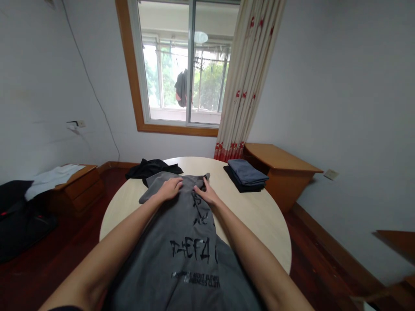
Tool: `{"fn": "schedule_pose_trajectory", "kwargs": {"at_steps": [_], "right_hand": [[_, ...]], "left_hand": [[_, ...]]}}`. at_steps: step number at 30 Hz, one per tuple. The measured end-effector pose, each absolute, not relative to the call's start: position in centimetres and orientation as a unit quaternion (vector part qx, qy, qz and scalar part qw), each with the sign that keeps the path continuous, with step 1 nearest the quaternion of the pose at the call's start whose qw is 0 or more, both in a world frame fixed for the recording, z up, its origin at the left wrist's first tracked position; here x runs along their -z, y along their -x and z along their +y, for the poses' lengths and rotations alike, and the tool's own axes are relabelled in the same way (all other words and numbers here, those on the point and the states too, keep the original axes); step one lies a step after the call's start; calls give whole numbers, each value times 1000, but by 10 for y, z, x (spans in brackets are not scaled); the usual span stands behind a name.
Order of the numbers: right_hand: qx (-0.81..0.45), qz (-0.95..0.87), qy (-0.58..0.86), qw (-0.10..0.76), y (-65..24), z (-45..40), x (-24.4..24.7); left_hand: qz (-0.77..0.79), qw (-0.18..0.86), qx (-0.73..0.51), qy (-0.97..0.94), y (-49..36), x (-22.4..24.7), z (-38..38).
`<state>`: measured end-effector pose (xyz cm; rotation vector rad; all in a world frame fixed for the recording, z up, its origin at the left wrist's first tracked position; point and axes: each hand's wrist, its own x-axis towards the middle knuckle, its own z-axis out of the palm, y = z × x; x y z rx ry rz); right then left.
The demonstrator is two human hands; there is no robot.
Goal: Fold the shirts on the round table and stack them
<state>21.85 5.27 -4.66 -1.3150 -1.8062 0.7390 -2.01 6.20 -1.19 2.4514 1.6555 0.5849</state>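
Observation:
A grey T-shirt with black lettering lies over the near half of the round table, its far end reaching the table's middle. Its near part runs down toward me, and I cannot tell where it ends against my own clothes. My left hand rests on the cloth near the far end, fingers laid across it. At the far right edge of the shirt, my right hand has a fold of cloth between thumb and fingers. Behind my left hand sits a crumpled black garment.
Folded dark garments, a blue-grey one on top, are stacked at the right of the round table. A wooden desk stands behind that stack. To the left is a low wooden cabinet with white cloth or paper on it.

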Motion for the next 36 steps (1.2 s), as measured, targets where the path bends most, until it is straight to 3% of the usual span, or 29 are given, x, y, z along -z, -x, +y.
{"fn": "schedule_pose_trajectory", "kwargs": {"at_steps": [4,10,15,22,26,31,34,36], "right_hand": [[-436,-704,387,405,-184,61,52],[-363,-562,595,446,-211,91,63],[-390,-528,614,438,-223,121,68],[-523,-555,484,429,-214,145,67],[-536,-566,454,432,-216,143,71],[-392,-595,530,460,-239,119,56],[-231,-629,588,452,-274,95,19],[-142,-619,597,490,-302,75,-12]], "left_hand": [[584,56,-119,-801,12,12,99],[599,55,-67,-796,11,23,134],[619,42,-60,-782,-6,28,154],[603,78,-34,-794,-23,25,170],[605,64,-68,-791,-21,19,164],[596,30,-142,-790,-8,-7,142],[584,-14,-213,-784,10,-34,119],[580,-61,-279,-763,28,-55,100]]}}
